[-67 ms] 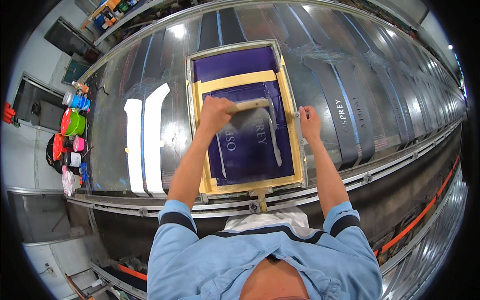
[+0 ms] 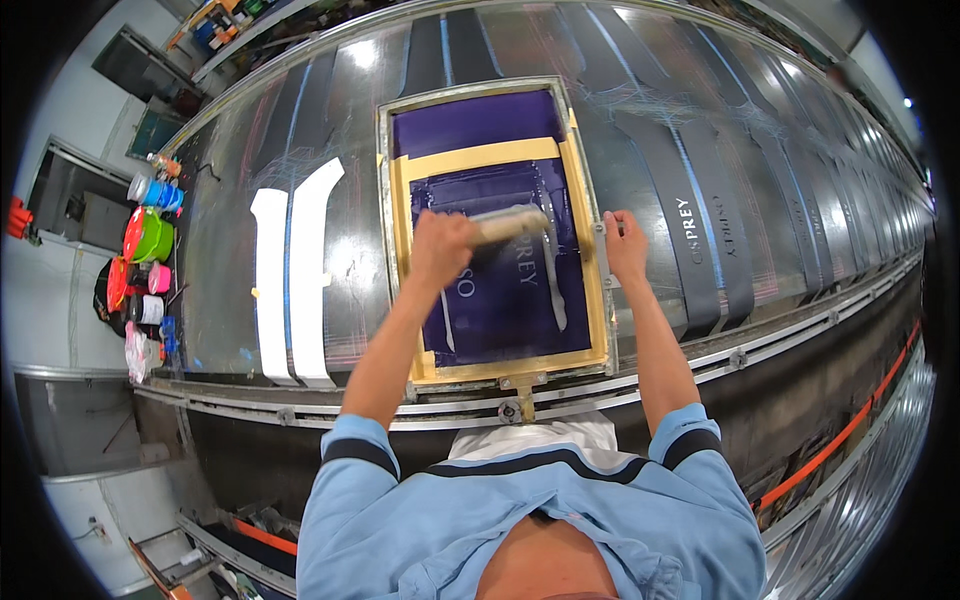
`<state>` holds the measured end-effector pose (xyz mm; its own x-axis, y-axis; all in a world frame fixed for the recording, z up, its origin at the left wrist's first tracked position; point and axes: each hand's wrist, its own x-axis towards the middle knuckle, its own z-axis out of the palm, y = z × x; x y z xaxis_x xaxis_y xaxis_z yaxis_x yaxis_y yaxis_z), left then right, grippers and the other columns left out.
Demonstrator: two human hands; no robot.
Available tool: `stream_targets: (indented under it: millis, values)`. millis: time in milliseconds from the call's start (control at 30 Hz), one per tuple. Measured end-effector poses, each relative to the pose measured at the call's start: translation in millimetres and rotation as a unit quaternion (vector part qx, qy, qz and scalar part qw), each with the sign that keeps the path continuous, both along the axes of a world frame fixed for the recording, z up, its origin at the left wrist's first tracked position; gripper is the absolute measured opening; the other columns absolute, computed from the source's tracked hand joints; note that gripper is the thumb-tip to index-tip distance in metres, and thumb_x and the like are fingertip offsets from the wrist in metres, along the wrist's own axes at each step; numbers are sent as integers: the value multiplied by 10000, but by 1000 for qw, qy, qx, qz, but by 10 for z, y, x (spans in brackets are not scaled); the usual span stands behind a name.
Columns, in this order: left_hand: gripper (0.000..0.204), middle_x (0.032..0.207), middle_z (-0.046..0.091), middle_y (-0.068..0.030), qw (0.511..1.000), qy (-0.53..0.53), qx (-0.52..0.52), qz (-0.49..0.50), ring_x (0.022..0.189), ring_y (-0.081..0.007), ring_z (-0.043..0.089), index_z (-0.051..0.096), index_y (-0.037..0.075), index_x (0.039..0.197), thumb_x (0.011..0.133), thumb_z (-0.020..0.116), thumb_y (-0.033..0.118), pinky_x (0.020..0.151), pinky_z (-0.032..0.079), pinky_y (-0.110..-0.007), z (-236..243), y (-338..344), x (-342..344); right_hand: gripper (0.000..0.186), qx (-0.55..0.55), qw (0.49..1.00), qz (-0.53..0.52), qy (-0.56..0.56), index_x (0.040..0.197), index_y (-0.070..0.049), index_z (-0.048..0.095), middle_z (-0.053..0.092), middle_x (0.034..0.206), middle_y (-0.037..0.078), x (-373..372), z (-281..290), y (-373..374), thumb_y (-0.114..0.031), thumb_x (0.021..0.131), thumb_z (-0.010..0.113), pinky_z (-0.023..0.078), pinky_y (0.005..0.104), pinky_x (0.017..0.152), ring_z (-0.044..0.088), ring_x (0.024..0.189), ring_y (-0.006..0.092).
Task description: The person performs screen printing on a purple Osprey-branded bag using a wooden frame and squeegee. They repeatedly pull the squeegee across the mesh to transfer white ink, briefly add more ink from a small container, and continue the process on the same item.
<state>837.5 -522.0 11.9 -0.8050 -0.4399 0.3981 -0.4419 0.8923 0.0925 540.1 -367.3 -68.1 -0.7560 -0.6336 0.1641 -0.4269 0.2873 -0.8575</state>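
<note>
Left of the framed screen [image 2: 475,122]: two white strips [image 2: 312,280]. Over the screen's middle, the left hand [image 2: 443,250] is wrapped round a pale squeegee [image 2: 511,224], blurred, shifted slightly toward the screen's near end since the prior frame and hiding more lettering [image 2: 527,268]; stroke judged partway. At the screen's right edge, the right hand [image 2: 624,246], fingers curled; grip cannot be told. Farther right: dark strips [image 2: 682,265].

Inside the pale grey screen frame [image 2: 470,92], the mesh [image 2: 500,325] was deep purple, bordered by yellow tape [image 2: 490,158] and marked with whitish streaks [image 2: 555,295]; the squeegee [image 2: 508,226] there was pale tan. Strips left of the frame [image 2: 317,265] were white; those right of it [image 2: 665,200] were dark grey, one with white lettering [image 2: 686,232].
</note>
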Motion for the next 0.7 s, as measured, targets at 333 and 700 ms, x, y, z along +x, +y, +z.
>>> stream_targets:
  millis: [333,700]
  values:
    - [349,1068,681,-19,990,40,73,115,923,-228,614,723,85,1027,680,746,55,862,432,-402,-81,2039,499,263,40,998,40,5,1020,-45,680,716,906,194,-227,-13,46,-301,1012,621,513,438,763,697,843,342]
    - [718,1389,492,-238,712,206,449,499,1371,-398,370,798,124,1078,722,775,747,1055,258,-551,-124,1531,227,492,-6,978,116,174,1171,74,651,679,1104,244,-1020,803,421,-392,1041,560,468,463,923,610,995,382]
